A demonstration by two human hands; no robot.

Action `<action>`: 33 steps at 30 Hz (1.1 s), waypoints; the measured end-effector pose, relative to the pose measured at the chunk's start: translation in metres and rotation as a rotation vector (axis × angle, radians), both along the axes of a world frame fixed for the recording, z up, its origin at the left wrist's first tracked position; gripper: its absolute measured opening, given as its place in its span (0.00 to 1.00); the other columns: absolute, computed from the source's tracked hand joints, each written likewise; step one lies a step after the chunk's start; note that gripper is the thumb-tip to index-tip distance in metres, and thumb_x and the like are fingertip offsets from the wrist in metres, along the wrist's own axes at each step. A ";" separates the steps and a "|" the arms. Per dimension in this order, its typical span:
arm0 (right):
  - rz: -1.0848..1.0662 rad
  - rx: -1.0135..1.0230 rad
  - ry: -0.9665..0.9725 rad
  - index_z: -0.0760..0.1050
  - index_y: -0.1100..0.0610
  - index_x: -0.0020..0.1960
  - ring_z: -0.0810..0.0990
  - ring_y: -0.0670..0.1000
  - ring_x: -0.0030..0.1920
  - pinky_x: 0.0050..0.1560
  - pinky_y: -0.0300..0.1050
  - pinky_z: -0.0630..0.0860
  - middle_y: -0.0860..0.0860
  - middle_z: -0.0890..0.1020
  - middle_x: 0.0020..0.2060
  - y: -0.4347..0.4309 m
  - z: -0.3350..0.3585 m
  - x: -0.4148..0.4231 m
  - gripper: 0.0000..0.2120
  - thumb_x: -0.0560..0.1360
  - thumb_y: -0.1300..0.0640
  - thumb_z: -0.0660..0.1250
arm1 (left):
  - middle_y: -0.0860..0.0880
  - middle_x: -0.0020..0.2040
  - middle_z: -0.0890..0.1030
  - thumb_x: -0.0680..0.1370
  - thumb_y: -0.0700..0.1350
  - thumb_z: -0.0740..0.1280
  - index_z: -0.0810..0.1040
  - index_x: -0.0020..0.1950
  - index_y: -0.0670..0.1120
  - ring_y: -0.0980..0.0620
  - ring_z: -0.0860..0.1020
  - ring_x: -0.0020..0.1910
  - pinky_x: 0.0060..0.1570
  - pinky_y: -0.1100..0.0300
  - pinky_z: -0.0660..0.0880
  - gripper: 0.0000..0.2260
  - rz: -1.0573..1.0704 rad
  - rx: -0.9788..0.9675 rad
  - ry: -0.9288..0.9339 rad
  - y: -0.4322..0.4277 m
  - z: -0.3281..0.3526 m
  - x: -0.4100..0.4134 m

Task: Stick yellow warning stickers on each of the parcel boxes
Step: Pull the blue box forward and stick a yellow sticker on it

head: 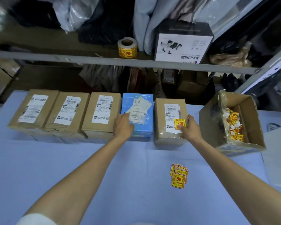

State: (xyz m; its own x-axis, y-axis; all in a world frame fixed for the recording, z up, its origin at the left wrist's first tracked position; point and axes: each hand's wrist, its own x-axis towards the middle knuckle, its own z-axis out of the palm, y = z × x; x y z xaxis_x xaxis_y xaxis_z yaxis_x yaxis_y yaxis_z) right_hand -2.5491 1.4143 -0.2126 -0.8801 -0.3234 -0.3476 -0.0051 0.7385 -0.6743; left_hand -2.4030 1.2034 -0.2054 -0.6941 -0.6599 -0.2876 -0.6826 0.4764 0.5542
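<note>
head view, centre right: the yellow warning sticker (180, 123) lies flat on the lower right corner of the white shipping label of the rightmost brown parcel box (160, 114). the right hand (190, 129) curls its fingers round that box's right edge while the thumb presses the sticker down, probably to bed the glue onto the glossy label. the left hand (124, 125) rests with straight, relaxed fingers on the blue film-wrapped parcel (143, 129) just beside it, seemingly steadying the next one. three more cardboard boxes (66, 111) further left show no sticker yet. a loose pile of stickers (178, 175) waits within reach on the pale blue tablecloth (71, 159) at lower centre. an open carton (251, 127) at the right edge holds what look like peeled scraps.
</note>
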 end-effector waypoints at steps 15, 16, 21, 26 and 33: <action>0.129 0.258 0.034 0.48 0.70 0.73 0.64 0.65 0.67 0.67 0.53 0.63 0.66 0.62 0.67 -0.143 -0.012 0.088 0.39 0.76 0.56 0.69 | 0.42 0.62 0.73 0.68 0.34 0.65 0.72 0.63 0.40 0.42 0.72 0.63 0.59 0.52 0.73 0.23 -0.015 0.155 0.030 -0.022 -0.013 0.010; 0.105 0.277 0.029 0.46 0.70 0.74 0.62 0.66 0.68 0.68 0.54 0.62 0.66 0.61 0.68 -0.147 -0.012 0.090 0.42 0.75 0.57 0.70 | 0.42 0.62 0.72 0.68 0.33 0.65 0.71 0.64 0.40 0.43 0.71 0.63 0.59 0.53 0.72 0.24 -0.019 0.147 0.027 -0.022 -0.014 0.011; 0.084 0.346 0.008 0.50 0.69 0.73 0.61 0.64 0.70 0.69 0.54 0.64 0.64 0.60 0.69 -0.142 -0.013 0.099 0.44 0.70 0.56 0.75 | 0.41 0.60 0.73 0.70 0.36 0.66 0.69 0.65 0.41 0.43 0.72 0.61 0.56 0.55 0.72 0.23 -0.016 0.192 -0.010 -0.021 -0.011 0.019; 0.131 0.335 0.027 0.59 0.70 0.67 0.67 0.62 0.65 0.65 0.48 0.68 0.63 0.65 0.64 -0.113 -0.012 0.122 0.37 0.68 0.57 0.76 | 0.39 0.62 0.71 0.70 0.39 0.67 0.67 0.66 0.41 0.41 0.69 0.64 0.60 0.53 0.71 0.25 -0.038 0.253 -0.084 -0.014 -0.010 0.046; 0.101 0.231 0.024 0.62 0.65 0.62 0.72 0.63 0.61 0.53 0.48 0.70 0.62 0.69 0.61 -0.078 -0.012 0.171 0.29 0.69 0.59 0.74 | 0.40 0.64 0.65 0.72 0.38 0.67 0.65 0.67 0.42 0.40 0.66 0.66 0.64 0.56 0.66 0.25 -0.048 0.308 -0.059 0.003 -0.012 0.100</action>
